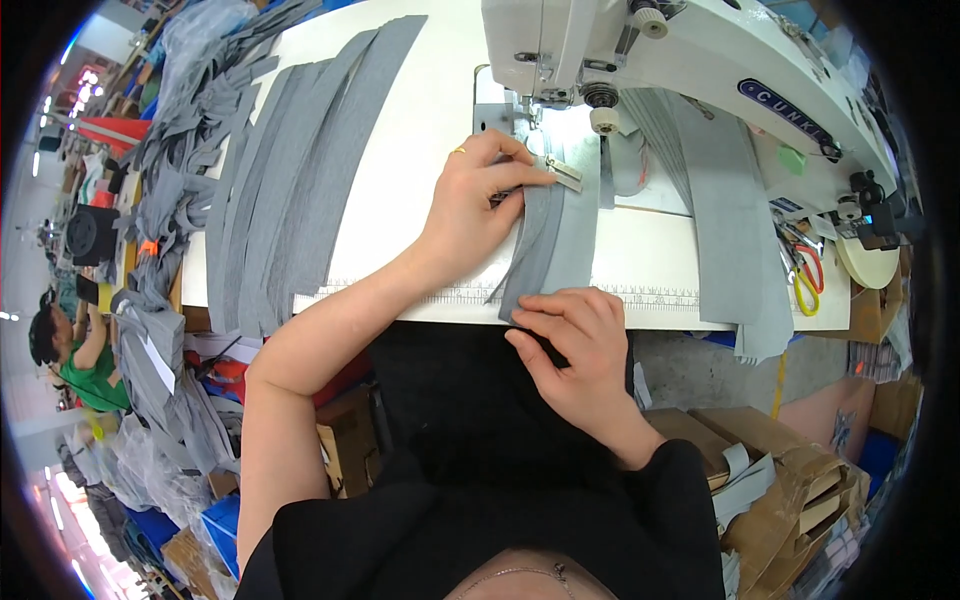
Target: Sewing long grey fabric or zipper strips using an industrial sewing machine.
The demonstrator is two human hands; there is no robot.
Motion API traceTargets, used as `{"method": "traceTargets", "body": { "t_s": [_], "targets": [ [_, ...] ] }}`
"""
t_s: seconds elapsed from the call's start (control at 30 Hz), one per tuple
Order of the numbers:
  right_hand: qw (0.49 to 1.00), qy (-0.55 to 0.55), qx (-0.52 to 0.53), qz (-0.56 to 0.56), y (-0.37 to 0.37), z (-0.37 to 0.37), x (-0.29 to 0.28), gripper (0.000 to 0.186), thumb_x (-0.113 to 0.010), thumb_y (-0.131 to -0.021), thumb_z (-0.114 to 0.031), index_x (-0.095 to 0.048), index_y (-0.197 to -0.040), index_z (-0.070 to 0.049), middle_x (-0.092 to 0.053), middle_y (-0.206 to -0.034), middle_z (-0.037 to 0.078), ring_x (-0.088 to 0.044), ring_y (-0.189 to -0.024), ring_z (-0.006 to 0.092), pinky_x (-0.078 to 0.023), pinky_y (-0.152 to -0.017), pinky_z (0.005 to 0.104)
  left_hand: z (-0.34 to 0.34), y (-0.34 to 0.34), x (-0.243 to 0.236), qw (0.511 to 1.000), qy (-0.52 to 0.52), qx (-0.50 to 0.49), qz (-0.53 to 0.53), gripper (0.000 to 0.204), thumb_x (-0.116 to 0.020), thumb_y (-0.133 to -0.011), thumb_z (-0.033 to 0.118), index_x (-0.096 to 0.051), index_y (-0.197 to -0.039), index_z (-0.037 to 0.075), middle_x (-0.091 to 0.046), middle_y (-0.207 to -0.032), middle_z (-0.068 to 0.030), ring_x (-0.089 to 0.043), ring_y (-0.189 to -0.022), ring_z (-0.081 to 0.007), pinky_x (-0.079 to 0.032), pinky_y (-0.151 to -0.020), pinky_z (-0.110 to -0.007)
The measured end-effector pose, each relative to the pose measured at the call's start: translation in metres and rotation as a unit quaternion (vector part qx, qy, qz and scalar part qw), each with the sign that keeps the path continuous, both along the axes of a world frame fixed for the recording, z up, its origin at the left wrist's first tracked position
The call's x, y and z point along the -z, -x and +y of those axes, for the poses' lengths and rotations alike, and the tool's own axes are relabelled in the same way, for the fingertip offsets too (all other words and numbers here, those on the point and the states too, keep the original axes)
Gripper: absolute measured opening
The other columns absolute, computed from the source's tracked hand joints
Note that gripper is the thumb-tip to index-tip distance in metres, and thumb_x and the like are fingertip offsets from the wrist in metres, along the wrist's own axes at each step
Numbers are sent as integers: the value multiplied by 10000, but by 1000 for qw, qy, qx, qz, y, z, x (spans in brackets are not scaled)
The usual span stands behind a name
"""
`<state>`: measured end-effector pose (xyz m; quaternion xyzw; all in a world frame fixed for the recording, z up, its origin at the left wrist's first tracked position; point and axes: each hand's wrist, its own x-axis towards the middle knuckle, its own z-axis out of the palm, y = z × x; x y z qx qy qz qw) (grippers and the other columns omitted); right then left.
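Note:
My left hand [481, 200] has its fingers closed on a dark grey fabric strip [536, 240] at the metal guide [563, 172], just in front of the presser foot of a white sewing machine [660, 60]. The strip runs toward the front edge over a lighter grey fabric band [575, 255]. My right hand [570, 350] is at that edge, fingertips on the lower end of the strip and thumb apart. The needle area is partly hidden by my left fingers.
On the white table [395, 180] lie grey strips [310, 170] at left and fabric bands [730, 250] at right, beside scissors [808, 270]. Cardboard boxes [790, 480] stand at lower right. At far left a person in green [85, 370] is beside heaped fabric [165, 380].

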<state>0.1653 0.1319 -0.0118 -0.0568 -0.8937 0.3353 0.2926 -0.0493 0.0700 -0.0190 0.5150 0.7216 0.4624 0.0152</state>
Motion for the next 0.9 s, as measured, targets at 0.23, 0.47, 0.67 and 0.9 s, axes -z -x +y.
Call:
{"method": "traceTargets", "body": {
  "t_s": [0.23,0.47,0.67,0.9],
  "targets": [
    [973,-200,117,-13,56,92,-19,148,-761,-876,-174,-714,-976,-75,-671,-1052,86,-623,-1006,309,-492,-855,429,0,0,-3,998,38,31,35,459,-623,-756,-151,-824,-1059,129,-572,-1187,-102,-562,-1184,-294,-535,-893,-363],
    [936,-351,22,-23,87,125,-6,193,-768,-868,-249,-714,-905,-68,-650,-956,69,-629,-1000,282,-496,-857,424,-9,0,-4,991,80,68,84,479,-641,-726,-141,-842,-1047,153,-517,-1218,-111,-499,-1177,-314,-509,-929,-368],
    [954,-259,122,-92,113,130,7,266,-797,-830,-304,-731,-894,-55,-678,-926,64,-637,-1019,257,-490,-876,421,-9,-2,-3,992,95,79,38,494,-620,-729,-150,-842,-1051,152,-493,-1255,-119,-495,-1175,-320,-466,-1026,-386],
    [890,-345,297,22,162,191,100,415,-765,-872,-295,-674,-1231,-109,-623,-1308,201,-591,-1204,366,-448,-978,580,2,-2,2,988,77,84,101,546,-605,-751,-163,-834,-1100,189,-492,-1293,-113,-485,-1245,-309,-490,-1029,-393]
  ]
}}
